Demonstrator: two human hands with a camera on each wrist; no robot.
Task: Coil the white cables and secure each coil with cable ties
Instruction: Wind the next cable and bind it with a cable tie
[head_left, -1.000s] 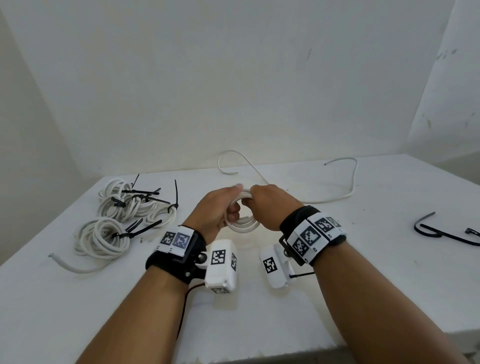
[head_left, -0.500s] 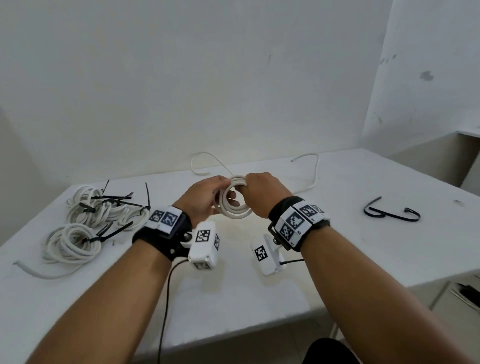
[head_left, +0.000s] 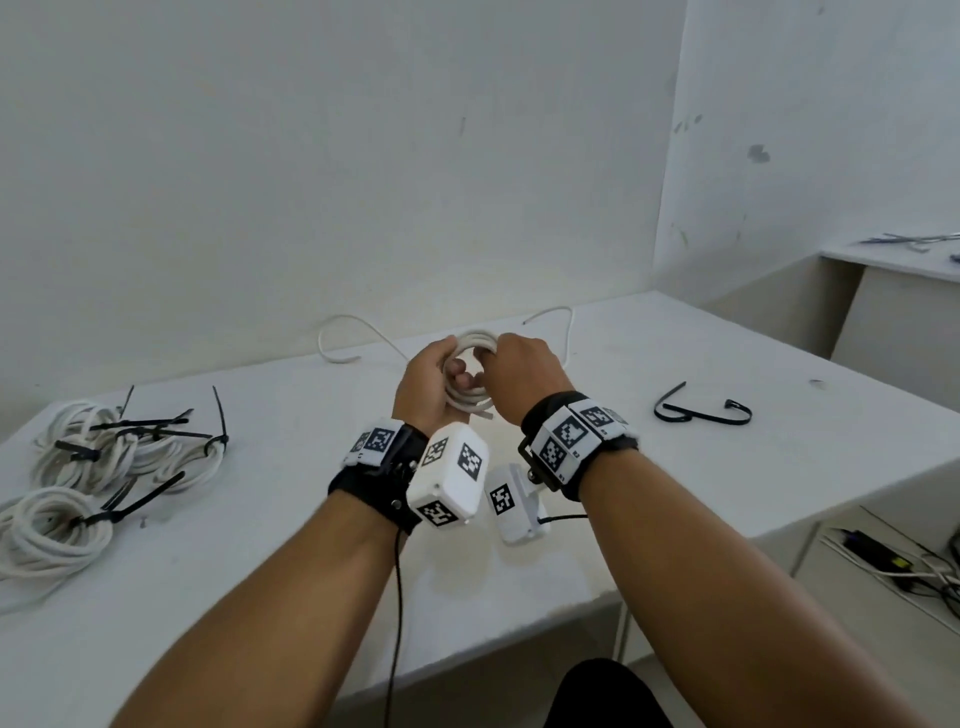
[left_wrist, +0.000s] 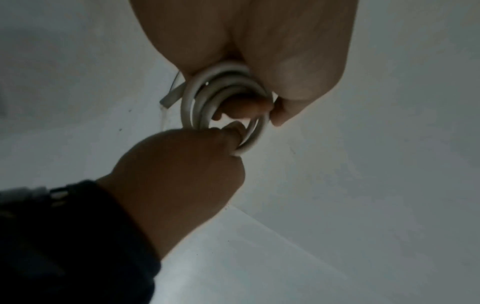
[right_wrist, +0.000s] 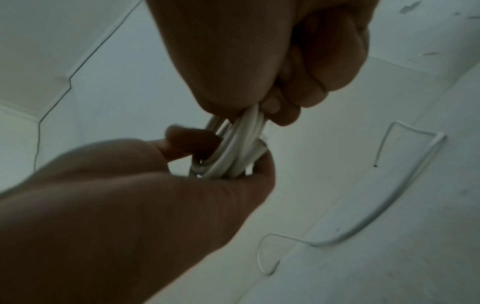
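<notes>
Both hands hold a small white cable coil (head_left: 470, 402) above the white table (head_left: 675, 519). My left hand (head_left: 431, 374) grips its left side with fingers through the loop. My right hand (head_left: 519, 369) pinches the right side. In the left wrist view the coil (left_wrist: 192, 98) shows several turns, with a short cut end sticking out to the left. In the right wrist view my right hand (right_wrist: 272, 98) pinches the coil (right_wrist: 239, 148) from above while my left hand (right_wrist: 182, 185) clasps it below. Black cable ties (head_left: 701, 413) lie to the right.
A loose white cable (head_left: 343, 338) lies uncoiled near the wall behind my hands, also the loose cable (right_wrist: 389, 205) on the table. Tied coils (head_left: 124, 447) with black ties sit at the left. A lower shelf with wires (head_left: 909, 566) is past the table's right edge.
Both hands kept their hold and lifted the coil a little, turning it more upright. The head view swung right, bringing the table's right edge and side shelf into sight.
</notes>
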